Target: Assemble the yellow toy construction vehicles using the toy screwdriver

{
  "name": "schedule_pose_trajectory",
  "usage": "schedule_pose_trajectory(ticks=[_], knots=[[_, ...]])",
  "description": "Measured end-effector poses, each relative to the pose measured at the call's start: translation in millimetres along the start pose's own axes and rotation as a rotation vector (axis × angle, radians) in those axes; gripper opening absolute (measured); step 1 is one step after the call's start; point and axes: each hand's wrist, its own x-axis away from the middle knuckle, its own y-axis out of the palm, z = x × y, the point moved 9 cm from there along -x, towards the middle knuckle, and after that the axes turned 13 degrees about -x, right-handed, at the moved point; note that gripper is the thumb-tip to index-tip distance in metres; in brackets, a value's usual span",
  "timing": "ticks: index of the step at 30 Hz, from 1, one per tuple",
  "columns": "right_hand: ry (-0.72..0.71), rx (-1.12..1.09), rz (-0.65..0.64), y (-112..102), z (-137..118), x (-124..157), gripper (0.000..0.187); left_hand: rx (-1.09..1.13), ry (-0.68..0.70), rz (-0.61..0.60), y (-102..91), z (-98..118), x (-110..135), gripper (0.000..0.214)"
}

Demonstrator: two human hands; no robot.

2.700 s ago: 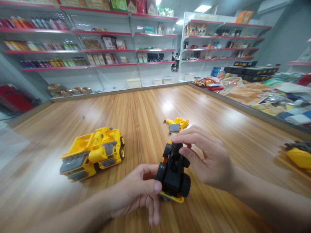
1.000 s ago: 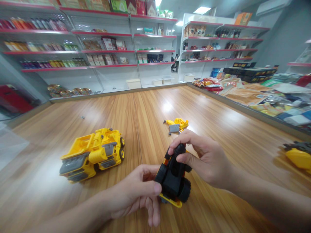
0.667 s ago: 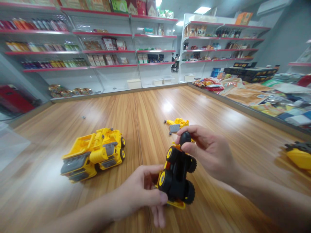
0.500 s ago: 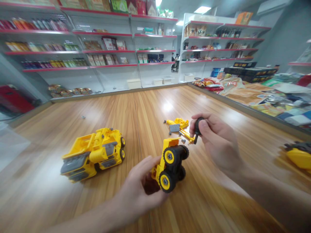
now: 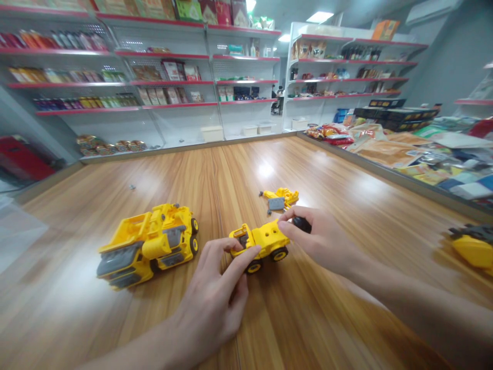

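Note:
A small yellow toy truck (image 5: 267,236) stands upright on its black wheels on the wooden table. My left hand (image 5: 217,290) grips its cab end between thumb and fingers. At the opposite end of the truck, the thumb and forefinger of my right hand (image 5: 321,239) are pinched close to its edge; whether they touch it I cannot tell. The black handle of a screwdriver (image 5: 302,224) is tucked in that same hand, its tip hidden. Just beyond lie loose yellow toy parts with a grey plate (image 5: 276,204), partly covered by my right hand.
A larger yellow toy dump truck (image 5: 148,244) stands to the left on the table (image 5: 185,180). Another yellow toy piece (image 5: 473,246) sits at the right edge. A tiny grey part (image 5: 132,187) lies far left. Packaged goods (image 5: 393,149) fill the area beyond the right rim.
My left hand has turned the toy truck from its side onto its wheels and lowered it to the table. My right hand has moved left and down to the truck's end, keeping the screwdriver.

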Motion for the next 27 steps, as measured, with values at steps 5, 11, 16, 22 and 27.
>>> schedule_pose_trajectory(ticks=[5, 11, 16, 22, 27], knots=[[0.017, 0.185, -0.086, 8.8, 7.6, -0.3, 0.029, 0.050, -0.022, -0.001, -4.4, 0.0, -0.5, 0.058], [-0.028, 0.401, -0.002, -15.2, 9.8, -11.1, 0.030, 0.141, -0.089, 0.037, -7.5, -6.3, -3.5, 0.045], [0.041, 0.570, 0.070, -38.8, 45.4, -25.3, 0.028, 0.296, -0.124, 0.029, -6.2, -9.8, -0.9, 0.028], [-0.027, 0.639, 0.092, -32.8, 53.9, -24.5, 0.029, 0.438, -0.110, -0.034, -0.9, -6.4, 2.1, 0.034], [-0.118, 0.663, 0.028, -18.8, 47.8, -27.3, 0.035, 0.518, -0.065, -0.121, 6.6, 0.5, 1.1, 0.043]])
